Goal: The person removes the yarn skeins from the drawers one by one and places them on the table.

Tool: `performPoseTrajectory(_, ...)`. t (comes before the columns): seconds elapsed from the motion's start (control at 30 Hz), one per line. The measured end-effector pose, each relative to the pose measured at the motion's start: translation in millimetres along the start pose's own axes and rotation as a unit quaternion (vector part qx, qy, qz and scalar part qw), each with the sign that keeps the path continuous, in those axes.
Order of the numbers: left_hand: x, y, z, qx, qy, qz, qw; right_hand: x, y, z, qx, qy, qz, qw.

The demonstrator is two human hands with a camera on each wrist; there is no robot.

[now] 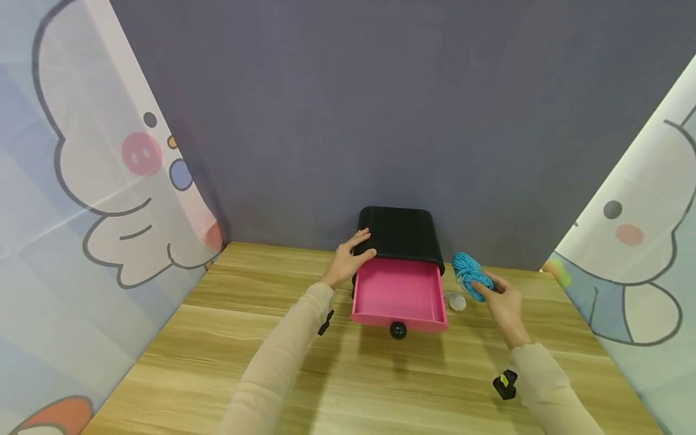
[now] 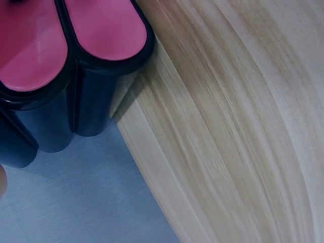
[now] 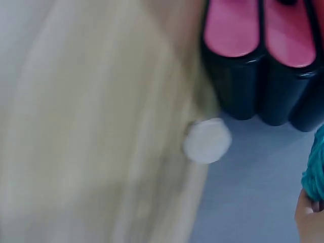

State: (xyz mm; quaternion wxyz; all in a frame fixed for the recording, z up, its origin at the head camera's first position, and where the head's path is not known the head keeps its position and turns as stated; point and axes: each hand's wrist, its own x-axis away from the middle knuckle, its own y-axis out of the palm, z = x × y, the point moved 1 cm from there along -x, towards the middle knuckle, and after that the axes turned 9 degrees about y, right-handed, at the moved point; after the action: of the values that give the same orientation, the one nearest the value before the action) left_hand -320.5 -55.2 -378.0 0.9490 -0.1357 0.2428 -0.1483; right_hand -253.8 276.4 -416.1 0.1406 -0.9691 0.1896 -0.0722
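A black cabinet (image 1: 399, 232) with a pink drawer (image 1: 399, 293) pulled out stands at the back of the table. The drawer's round black knob (image 1: 398, 330) faces me. On the cabinet's upper left edge rests my left hand (image 1: 348, 261), fingers extended over the top. My right hand (image 1: 502, 300) grips a tied bundle of blue cord (image 1: 470, 275) to the right of the drawer, thumb on one side and fingers behind. In the right wrist view only part of the cord (image 3: 316, 169) shows, at the right edge.
A small whitish round thing (image 1: 457, 301) lies on the wooden table (image 1: 244, 338) just right of the drawer. Behind the cabinet rises a dark grey backdrop (image 1: 380, 109). Cartoon-printed cloths (image 1: 70, 254) hang at both sides.
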Motion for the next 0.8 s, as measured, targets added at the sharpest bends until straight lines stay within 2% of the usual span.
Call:
performPoseTrajectory(0.17,-4.5,4.4,-19.4,-0.017,0.003,0.014,0.9997,-4.2,-5,19,0.009,0.007,0.033,0.9994)
performPoseTrajectory(0.37,-6.3,6.4,-25.2,-0.020,0.010,0.026,0.9994,-6.3,-7,40,0.035,0.033,0.033,0.9983)
performPoseTrajectory(0.5,-6.5,6.5,-24.3,-0.020,0.010,0.018,0.9996,-8.9,-7,50,0.026,0.040,0.044,0.9979)
performPoseTrajectory(0.63,-5.2,5.3,-20.6,-0.018,0.003,0.015,0.9997,-11.5,-7,56,0.042,0.032,0.060,0.9968)
performPoseTrajectory(0.8,-0.6,1.6,-2.7,-0.005,-0.002,-0.001,1.0000,-13.6,-6,64,0.063,0.029,0.060,0.9957)
